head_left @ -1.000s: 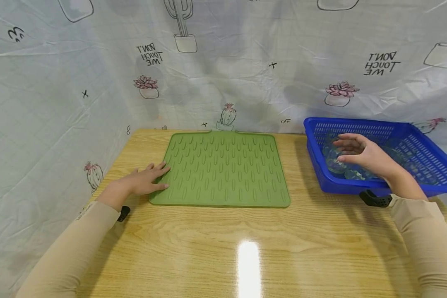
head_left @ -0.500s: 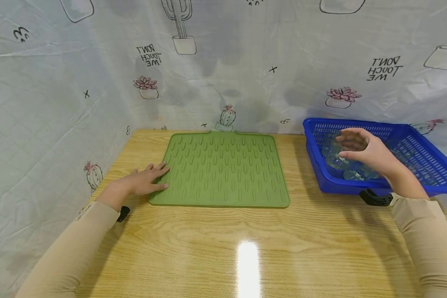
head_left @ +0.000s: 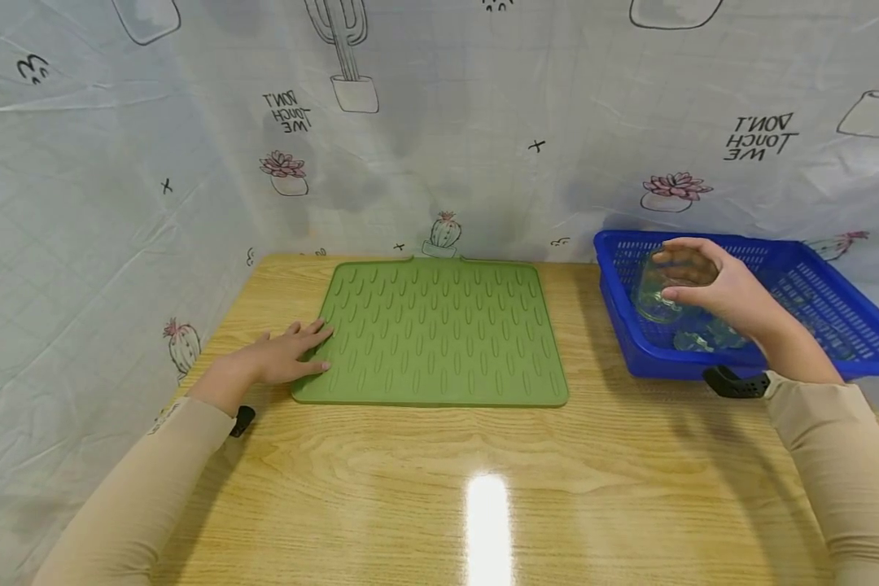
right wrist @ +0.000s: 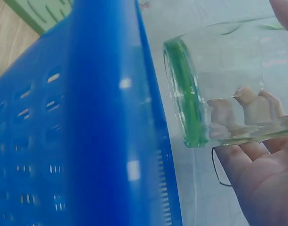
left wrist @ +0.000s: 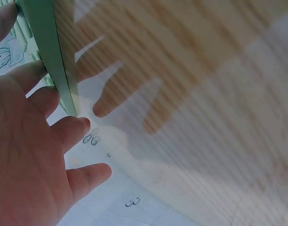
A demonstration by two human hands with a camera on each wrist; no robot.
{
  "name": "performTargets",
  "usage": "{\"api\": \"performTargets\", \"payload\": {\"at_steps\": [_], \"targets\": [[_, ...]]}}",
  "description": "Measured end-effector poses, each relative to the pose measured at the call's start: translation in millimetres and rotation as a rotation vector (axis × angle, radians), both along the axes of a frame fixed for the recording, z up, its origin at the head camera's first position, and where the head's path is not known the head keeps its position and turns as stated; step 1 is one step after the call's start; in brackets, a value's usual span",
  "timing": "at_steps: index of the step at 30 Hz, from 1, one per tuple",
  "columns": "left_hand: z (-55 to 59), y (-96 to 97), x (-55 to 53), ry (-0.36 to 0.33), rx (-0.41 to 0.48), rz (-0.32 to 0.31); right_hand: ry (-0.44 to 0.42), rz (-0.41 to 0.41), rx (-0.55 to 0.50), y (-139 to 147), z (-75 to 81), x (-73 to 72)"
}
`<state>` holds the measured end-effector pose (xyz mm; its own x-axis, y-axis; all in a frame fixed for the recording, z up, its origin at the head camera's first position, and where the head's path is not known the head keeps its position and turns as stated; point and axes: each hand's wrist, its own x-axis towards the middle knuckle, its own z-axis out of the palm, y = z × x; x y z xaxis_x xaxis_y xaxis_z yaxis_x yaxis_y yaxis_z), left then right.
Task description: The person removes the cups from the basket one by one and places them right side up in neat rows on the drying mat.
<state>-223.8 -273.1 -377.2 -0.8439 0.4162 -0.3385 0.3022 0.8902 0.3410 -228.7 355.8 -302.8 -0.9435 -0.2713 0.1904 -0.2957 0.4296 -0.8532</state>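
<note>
My right hand [head_left: 736, 297] is over the left part of the blue plastic basket [head_left: 618, 334] and grips a clear drinking glass [head_left: 652, 297]. In the right wrist view the glass [right wrist: 228, 77] has a thick green-tinted base, with fingers below it and the thumb above. The base points away from the palm, beside the basket wall. My left hand [head_left: 282, 356] rests with spread fingers on the left edge of a green ridged mat [head_left: 439, 334]. In the left wrist view its fingertips touch the mat's edge [left wrist: 52, 61].
More clear glassware [head_left: 710, 335] lies in the basket, partly hidden by my right hand and arm. The wooden table [head_left: 381, 480] carries the mat and basket. A curtain [head_left: 483, 122] printed with cacti hangs behind and to the left.
My right hand has risen slightly, and the glass has come up with it from among the other glassware. The left hand stays on the mat's edge.
</note>
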Motion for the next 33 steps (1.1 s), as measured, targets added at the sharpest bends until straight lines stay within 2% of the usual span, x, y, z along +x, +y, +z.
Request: {"api": "performTargets", "payload": {"at_steps": [7,12,18,21,27,33], "targets": [[1.8,0.7,0.6,-0.007,0.003,0.002,-0.016,0.145,-0.226,-5.7,1.1,-4.5],[3.4,1.4,2.5,-0.008,0.003,0.005,-0.015,0.167,-0.243,-14.7,4.8,-6.4],[3.9,1.7,3.1,-0.005,0.004,0.006,0.004,0.085,-0.089,-30.0,12.8,-6.5],[3.9,1.5,3.2,-0.004,0.006,0.007,0.01,0.03,-0.046,-37.5,15.5,-7.0],[4.5,1.2,2.8,-0.006,0.007,0.008,0.022,-0.085,-0.002,-50.6,17.7,-10.8],[4.0,1.4,1.8,-0.014,0.001,0.005,0.027,-0.108,0.015,-63.3,21.3,-14.6]]}}
